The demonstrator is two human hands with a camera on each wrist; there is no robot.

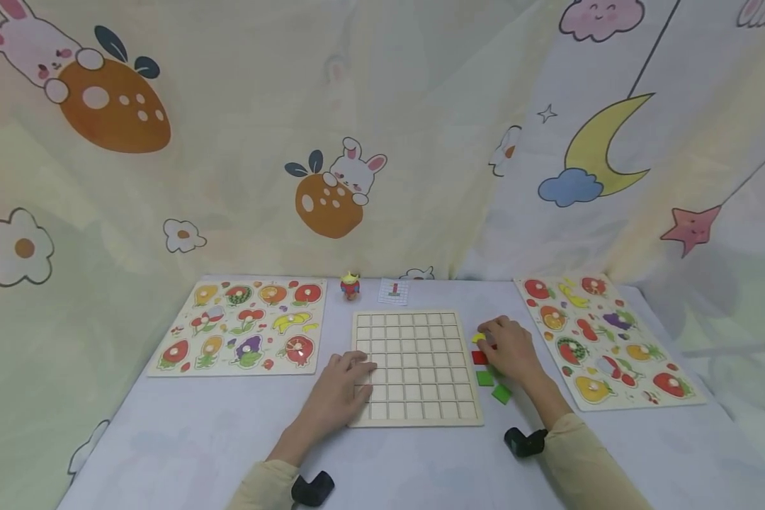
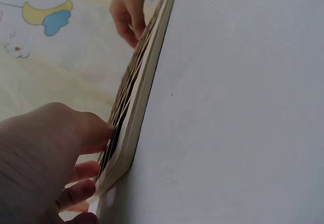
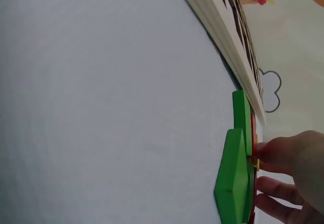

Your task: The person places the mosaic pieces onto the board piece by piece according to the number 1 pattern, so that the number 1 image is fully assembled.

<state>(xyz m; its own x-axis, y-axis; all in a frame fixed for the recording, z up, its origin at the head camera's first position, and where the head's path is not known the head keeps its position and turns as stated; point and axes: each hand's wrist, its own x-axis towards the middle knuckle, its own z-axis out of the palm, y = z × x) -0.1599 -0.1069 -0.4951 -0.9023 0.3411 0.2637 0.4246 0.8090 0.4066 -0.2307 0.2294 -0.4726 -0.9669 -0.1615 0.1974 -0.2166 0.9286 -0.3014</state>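
Note:
A light wooden grid board (image 1: 414,368) lies flat on the table between the hands. My left hand (image 1: 341,389) rests at its left edge, with loosely spread fingers reaching over the grid; the left wrist view shows the fingertips (image 2: 104,133) at the board's rim. My right hand (image 1: 513,350) is bent down over small coloured square tiles beside the board's right edge. A red tile (image 1: 479,358), a yellow tile (image 1: 478,338), a green tile (image 1: 484,378) and another green tile (image 1: 501,394) show there. The right fingers (image 3: 276,188) touch or nearly touch the tiles; any grip is hidden.
Fruit puzzle boards lie on both sides, one left (image 1: 242,326) and one right (image 1: 605,340). Behind the grid stand a small toy figure (image 1: 350,286) and a pattern card (image 1: 393,291). A printed cloth (image 1: 229,177) hangs at the back.

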